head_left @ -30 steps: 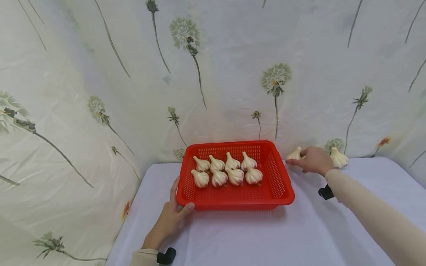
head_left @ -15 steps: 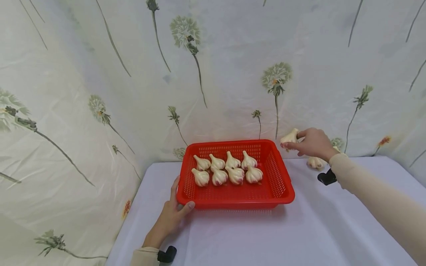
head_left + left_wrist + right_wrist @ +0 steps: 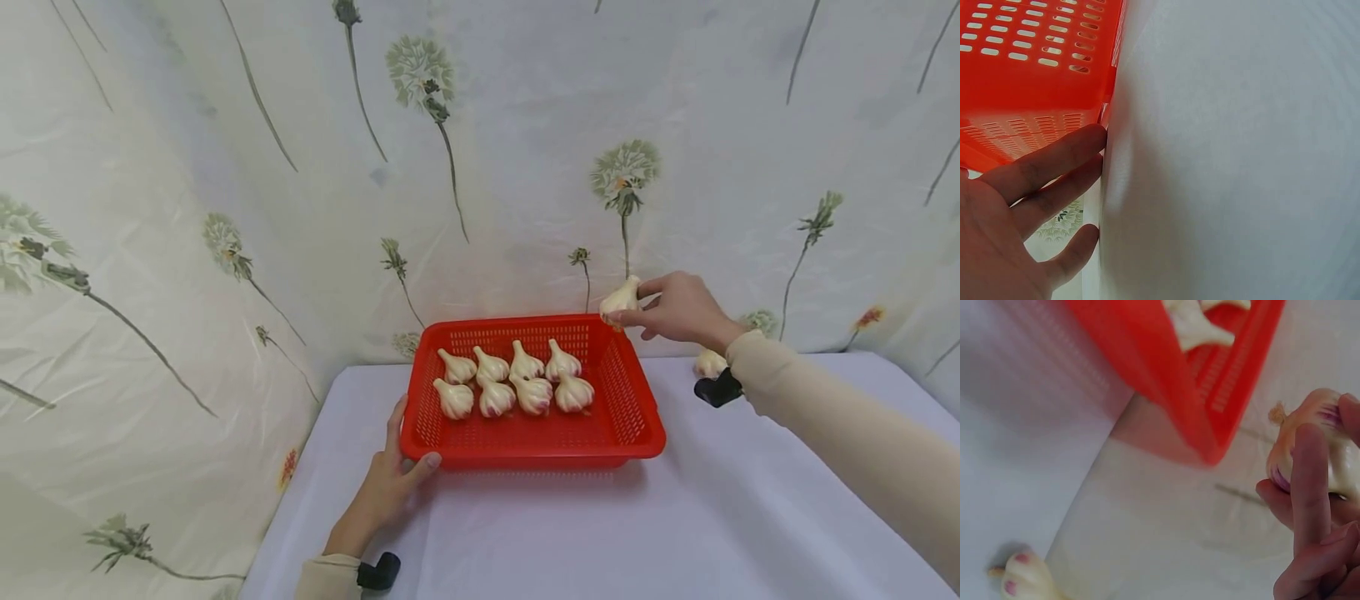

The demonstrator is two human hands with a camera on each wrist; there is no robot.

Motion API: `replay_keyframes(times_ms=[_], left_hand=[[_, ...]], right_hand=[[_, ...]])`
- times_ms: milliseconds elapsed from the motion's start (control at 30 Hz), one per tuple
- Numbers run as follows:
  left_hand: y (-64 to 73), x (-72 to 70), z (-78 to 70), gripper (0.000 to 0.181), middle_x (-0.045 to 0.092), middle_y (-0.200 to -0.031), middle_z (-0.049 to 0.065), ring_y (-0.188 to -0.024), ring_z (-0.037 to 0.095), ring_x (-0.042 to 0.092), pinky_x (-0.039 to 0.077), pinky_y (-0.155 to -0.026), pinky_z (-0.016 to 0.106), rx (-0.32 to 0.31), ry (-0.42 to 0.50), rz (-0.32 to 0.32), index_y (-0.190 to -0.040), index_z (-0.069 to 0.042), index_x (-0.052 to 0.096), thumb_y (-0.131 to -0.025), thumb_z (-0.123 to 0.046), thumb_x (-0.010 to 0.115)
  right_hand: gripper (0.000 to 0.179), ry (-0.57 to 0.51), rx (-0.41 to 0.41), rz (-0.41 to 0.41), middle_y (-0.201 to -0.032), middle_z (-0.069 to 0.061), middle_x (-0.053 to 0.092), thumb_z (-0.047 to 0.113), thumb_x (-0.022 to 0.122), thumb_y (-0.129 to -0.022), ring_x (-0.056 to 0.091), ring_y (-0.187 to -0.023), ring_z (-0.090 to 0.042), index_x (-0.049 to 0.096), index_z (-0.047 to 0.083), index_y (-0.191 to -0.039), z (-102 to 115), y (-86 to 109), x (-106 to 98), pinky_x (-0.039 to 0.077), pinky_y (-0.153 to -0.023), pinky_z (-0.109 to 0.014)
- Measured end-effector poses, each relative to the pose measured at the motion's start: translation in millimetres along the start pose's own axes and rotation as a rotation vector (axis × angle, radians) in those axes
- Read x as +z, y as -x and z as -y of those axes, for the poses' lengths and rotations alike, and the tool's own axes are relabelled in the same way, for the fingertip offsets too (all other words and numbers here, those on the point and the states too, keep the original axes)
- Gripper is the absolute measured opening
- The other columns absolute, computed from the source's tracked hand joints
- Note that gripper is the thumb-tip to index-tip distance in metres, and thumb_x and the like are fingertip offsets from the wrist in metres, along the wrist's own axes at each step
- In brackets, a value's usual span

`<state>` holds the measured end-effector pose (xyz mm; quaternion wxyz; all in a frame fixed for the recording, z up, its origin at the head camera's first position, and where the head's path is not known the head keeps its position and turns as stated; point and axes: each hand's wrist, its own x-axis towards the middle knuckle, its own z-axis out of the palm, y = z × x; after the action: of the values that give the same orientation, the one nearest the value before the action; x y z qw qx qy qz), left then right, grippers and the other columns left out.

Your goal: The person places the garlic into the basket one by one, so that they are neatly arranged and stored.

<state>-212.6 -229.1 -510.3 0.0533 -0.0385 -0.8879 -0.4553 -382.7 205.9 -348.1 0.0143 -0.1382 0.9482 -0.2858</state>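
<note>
My right hand [image 3: 681, 307] pinches a garlic bulb [image 3: 619, 302] by its side, thumb and fingers on it. The bulb is held at the back right corner of a red plastic basket [image 3: 540, 456], by the rim. In the right wrist view, purple streaks and a root tuft show on the held bulb [image 3: 1317, 403]. Several garlic bulbs [image 3: 533, 395] lie in two rows inside the basket. My left hand [image 3: 381, 493] rests at the basket's front left corner, thumb at the front rim. In the left wrist view its fingers [image 3: 1066, 150] lie fairly straight against the basket side.
Another garlic bulb [image 3: 708, 363] lies on the white-covered table [image 3: 540, 533] to the right, partly hidden behind my right wrist. A floral sheet [image 3: 525, 167] hangs close behind the table and along its left side.
My right hand has lifted the garlic bulb off the table and carried it up and left to the basket's back right corner. The left hand and the basket have stayed in place.
</note>
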Motion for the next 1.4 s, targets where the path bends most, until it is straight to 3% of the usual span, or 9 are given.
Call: replay_keyframes(times_ms=[267,433,567,667,867,1000,1233,1400], left_hand=[[0.9,-1.1,4.6,0.093,0.067,-0.125,0.000,-0.113,0.023,0.061,0.054,-0.089,0.048,-0.019,-0.011,-0.014,-0.153,-0.052,0.004,-0.086,-0.054,0.068],[1.1,-1.4,8.7,0.093,0.066,-0.127,-0.002,-0.114,0.022,0.061,0.054,-0.089,0.048,-0.012,-0.004,-0.009,-0.154,-0.051,0.004,-0.086,-0.052,0.068],[1.4,-2.8,8.1,0.093,0.064,-0.130,0.000,-0.117,0.023,0.060,0.053,-0.092,0.051,0.000,-0.001,-0.007,-0.154,-0.050,0.004,-0.087,-0.049,0.068],[1.2,-3.2,7.3,0.093,0.064,-0.131,0.001,-0.117,0.024,0.061,0.051,-0.093,0.053,0.002,0.004,-0.008,-0.155,-0.049,0.004,-0.088,-0.046,0.069],[0.3,-2.9,5.4,0.093,0.061,-0.136,0.000,-0.120,0.025,0.059,0.049,-0.096,0.056,-0.002,0.021,0.012,-0.154,-0.050,0.004,-0.088,-0.046,0.069],[-0.6,-3.3,4.9,0.093,0.062,-0.134,-0.001,-0.118,0.023,0.059,0.050,-0.094,0.054,0.007,0.017,0.020,-0.155,-0.049,0.004,-0.088,-0.045,0.069],[-2.2,-5.7,3.8,0.091,0.063,-0.131,0.000,-0.113,0.020,0.061,0.050,-0.094,0.054,0.032,-0.004,0.016,-0.155,-0.048,0.005,-0.088,-0.047,0.068],[-3.9,-5.5,4.9,0.093,0.061,-0.134,-0.003,-0.117,0.019,0.060,0.049,-0.097,0.053,0.013,-0.001,0.018,-0.154,-0.051,0.005,-0.086,-0.052,0.068]], right_hand=[[0.065,-0.113,-0.092,0.062,-0.105,-0.019,0.073,0.044,0.080,-0.080,0.073,-0.073,-0.021,0.063,-0.001,-0.123,34.2,-4.6,37.0,0.058,-0.064,-0.034],[0.059,-0.158,-0.140,0.111,-0.095,-0.010,0.075,0.042,0.083,-0.079,0.073,-0.074,-0.022,0.066,0.005,-0.122,61.8,-8.2,60.7,0.057,-0.062,-0.032],[0.063,-0.199,-0.158,0.181,-0.086,-0.005,0.075,0.044,0.083,-0.077,0.073,-0.070,-0.022,0.066,0.004,-0.122,78.8,-11.1,80.1,0.058,-0.063,-0.035],[0.070,-0.233,-0.157,0.249,-0.095,-0.008,0.075,0.045,0.084,-0.076,0.073,-0.070,-0.022,0.063,0.002,-0.127,89.3,-12.3,94.8,0.059,-0.070,-0.038],[0.065,-0.251,-0.177,0.334,-0.114,-0.010,0.072,0.044,0.085,-0.074,0.073,-0.087,-0.018,0.068,0.007,-0.125,100.6,-13.2,118.8,0.059,-0.078,-0.040],[0.058,-0.239,-0.203,0.367,-0.109,-0.003,0.073,0.045,0.087,-0.071,0.071,-0.095,-0.017,0.072,0.012,-0.117,105.0,-15.5,128.8,0.058,-0.080,-0.038],[0.060,-0.218,-0.270,0.434,-0.101,0.000,0.075,0.046,0.089,-0.067,0.072,-0.090,-0.012,0.074,0.012,-0.114,114.0,-22.1,143.8,0.058,-0.081,-0.036],[0.051,-0.210,-0.347,0.465,-0.096,0.003,0.076,0.041,0.091,-0.066,0.071,-0.086,-0.011,0.077,0.014,-0.107,119.6,-24.5,153.3,0.057,-0.078,-0.033]])
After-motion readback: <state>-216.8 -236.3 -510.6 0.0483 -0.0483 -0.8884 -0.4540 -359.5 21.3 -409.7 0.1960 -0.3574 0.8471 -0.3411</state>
